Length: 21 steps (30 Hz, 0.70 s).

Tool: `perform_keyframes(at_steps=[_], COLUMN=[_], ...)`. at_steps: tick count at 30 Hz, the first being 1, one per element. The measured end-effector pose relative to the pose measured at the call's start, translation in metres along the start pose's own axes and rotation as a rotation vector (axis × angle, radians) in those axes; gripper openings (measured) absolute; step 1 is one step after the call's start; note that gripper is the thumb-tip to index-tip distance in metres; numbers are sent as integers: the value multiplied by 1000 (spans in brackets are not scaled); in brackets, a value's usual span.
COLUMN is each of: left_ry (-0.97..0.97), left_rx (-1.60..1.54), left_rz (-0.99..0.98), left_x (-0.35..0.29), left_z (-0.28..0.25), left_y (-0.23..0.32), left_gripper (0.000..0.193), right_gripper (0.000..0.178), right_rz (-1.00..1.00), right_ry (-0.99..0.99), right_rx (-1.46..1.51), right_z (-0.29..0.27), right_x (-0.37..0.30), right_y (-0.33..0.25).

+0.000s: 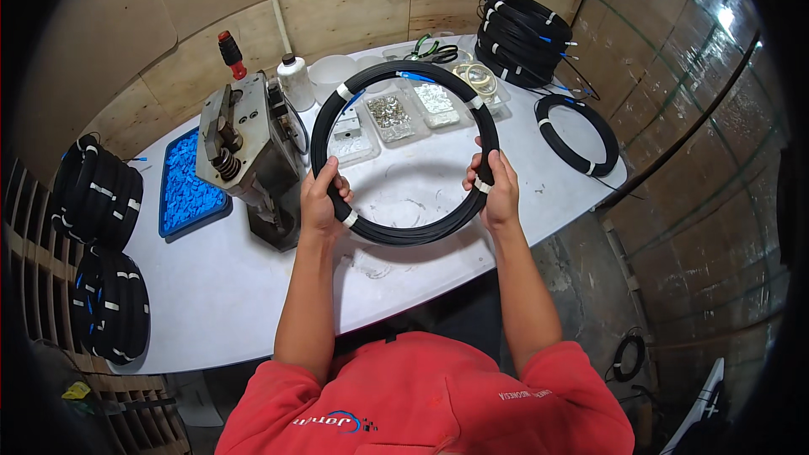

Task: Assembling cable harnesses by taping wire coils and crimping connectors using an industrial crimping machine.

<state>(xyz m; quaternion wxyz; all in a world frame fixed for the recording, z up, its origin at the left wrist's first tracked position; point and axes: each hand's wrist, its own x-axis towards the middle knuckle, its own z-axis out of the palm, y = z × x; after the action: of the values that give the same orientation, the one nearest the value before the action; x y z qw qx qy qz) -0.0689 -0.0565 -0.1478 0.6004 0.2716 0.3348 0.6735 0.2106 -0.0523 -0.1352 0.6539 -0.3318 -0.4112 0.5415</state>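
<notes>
A coil of black cable (pixel 404 234), bound with several bands of white tape, is held up above the white table. My left hand (pixel 324 195) is closed around its left side, fingers curled inside the ring. On the opposite side my right hand (pixel 495 187) grips it near a white tape band. Two blue cable ends show along the coil, one at its top inner edge and one at the upper left. Through the ring a clear tray of small metal parts (pixel 390 116) and a tray of pale packets (pixel 436 101) can be seen.
Left of the coil stands a metal press (pixel 253 143) with a red-handled tool on top. Beside it lies a blue tray (pixel 190 223) of small blue pieces. Stacked coils (pixel 522 38) rise at the back right, a single coil (pixel 543 122) lies before them, and more coils (pixel 97 194) line the left edge.
</notes>
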Motion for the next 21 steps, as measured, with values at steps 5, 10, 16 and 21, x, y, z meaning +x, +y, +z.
perform_keyframes(at_steps=[5,10,16,21], left_ry=[-190,-208,-248,-526], left_rx=[-163,-67,-68,-8], left_rz=[4,110,-16,-33], left_x=[-4,-13,-1,-4], left_z=[2,16,-12,-22], left_y=[2,15,34,55], left_gripper=[26,46,54,72], right_gripper=[38,46,70,58], right_rz=[-22,11,115,96], right_ry=[72,210,-393,-260], right_rx=[131,-35,225,-543], right_z=[-11,0,-30,-20], right_x=[7,0,2,8], right_y=[14,-13,-45,-69])
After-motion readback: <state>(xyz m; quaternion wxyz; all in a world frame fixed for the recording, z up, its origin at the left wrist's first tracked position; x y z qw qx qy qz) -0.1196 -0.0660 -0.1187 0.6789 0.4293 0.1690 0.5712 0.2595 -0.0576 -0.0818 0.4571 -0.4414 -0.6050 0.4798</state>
